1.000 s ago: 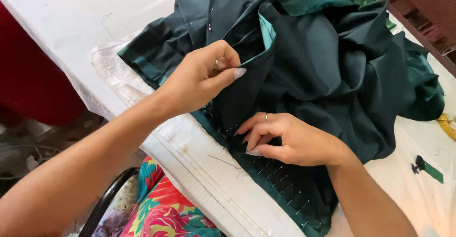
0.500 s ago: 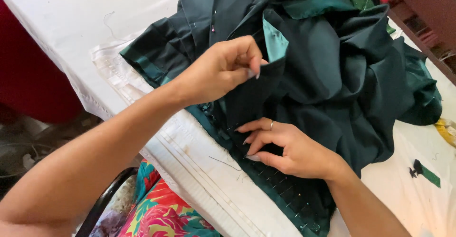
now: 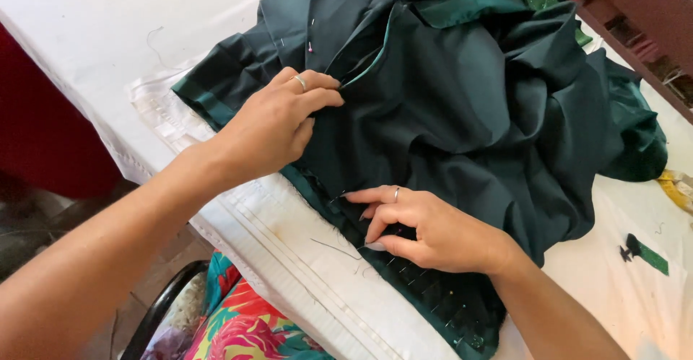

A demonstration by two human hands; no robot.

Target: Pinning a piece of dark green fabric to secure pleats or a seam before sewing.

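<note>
I am counting two hands, a left hand [image 3: 271,125] and a right hand [image 3: 433,230], each wearing one ring, so two rings. I am seeing one dark green garment [image 3: 462,107], one white table cover [image 3: 94,35], and one pink-headed pin [image 3: 310,46]; the pins along the hem are too small to count, perhaps a dozen.
</note>
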